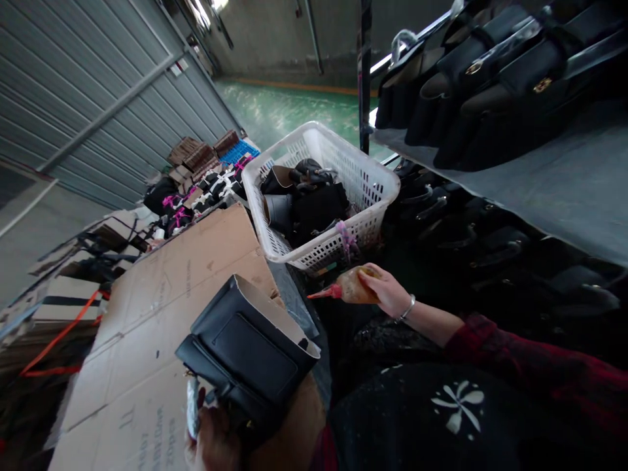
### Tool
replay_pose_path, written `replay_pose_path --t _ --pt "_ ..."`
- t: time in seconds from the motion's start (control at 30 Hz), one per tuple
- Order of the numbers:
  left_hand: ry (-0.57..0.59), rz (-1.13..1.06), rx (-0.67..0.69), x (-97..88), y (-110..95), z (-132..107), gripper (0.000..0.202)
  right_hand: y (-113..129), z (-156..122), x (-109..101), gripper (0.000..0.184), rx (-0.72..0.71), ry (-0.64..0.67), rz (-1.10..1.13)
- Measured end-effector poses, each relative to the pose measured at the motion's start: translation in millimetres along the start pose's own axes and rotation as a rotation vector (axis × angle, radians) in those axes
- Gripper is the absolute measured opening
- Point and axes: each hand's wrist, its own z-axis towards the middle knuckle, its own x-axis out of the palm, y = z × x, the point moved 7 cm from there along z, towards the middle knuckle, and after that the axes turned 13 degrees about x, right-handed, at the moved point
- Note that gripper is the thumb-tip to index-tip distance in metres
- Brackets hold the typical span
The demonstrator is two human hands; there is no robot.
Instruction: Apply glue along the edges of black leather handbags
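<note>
Broad surface topped with printed brown cardboard (152,288); on it, at the near edge, lay a black, boxy, leather-look bag (255,356) with a front pocket. Left hand (213,435) was at the bag's shadowed lower side, by a narrow piece in shiny pale wrapping (192,407); could not tell whether the fingers had closed on anything. Right hand (388,290) gripped a clear, soft-looking squeeze bottle (354,286) with amber contents, red nozzle (324,292) aimed towards the bag but apart from it.

Handling, as I judged it: bag wanted steadying flat against the cardboard; bottle wanted a light, even squeeze, tip angled clear of the smooth black face, since a stray drip would likely mark it.

Containers, big ones first. Grey shelf (569,190) bore a row of black bags with gold-coloured fittings (471,85). White slatted plastic basket (367,171) stood beyond the bag, partly filled with jumbled dark bags (318,209), some open-mouthed; purple tie (346,237) on its near side. The bag on the cardboard gaped, pale within; its depths were hidden. Bottle's amber fill: level unclear behind the fingers.
</note>
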Motion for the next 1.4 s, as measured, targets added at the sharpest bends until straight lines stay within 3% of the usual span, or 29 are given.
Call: replay_pose_path --t 0.13,0.33,0.5,0.77,1.13,1.4 --pt "-0.145 -0.251 0.055 7.8 -15.3 -2.7 0.035 19.5 1.9 15.9 0.040 -0.149 0.019 -0.224" --pt "-0.175 -0.339 0.065 14.9 -16.3 -1.9 0.043 48.0 3.9 54.1 0.022 -0.433 0.061 -0.684" --pt "-0.177 -0.368 0.088 18.7 -14.1 3.3 0.050 52.7 13.6 77.2 0.017 -0.559 0.135 -0.840" --pt "-0.147 -0.334 0.040 21.2 -11.6 9.1 0.049 42.7 30.7 81.6 0.019 -0.539 0.204 -0.871" --pt "-0.124 -0.303 0.089 26.8 -19.2 8.7 0.044 27.1 31.5 63.4 0.025 -0.404 0.240 -0.841" --pt "-0.113 -0.297 0.101 28.1 -21.5 8.8 0.044 12.5 15.5 38.9 0.028 -0.250 0.254 -0.829"
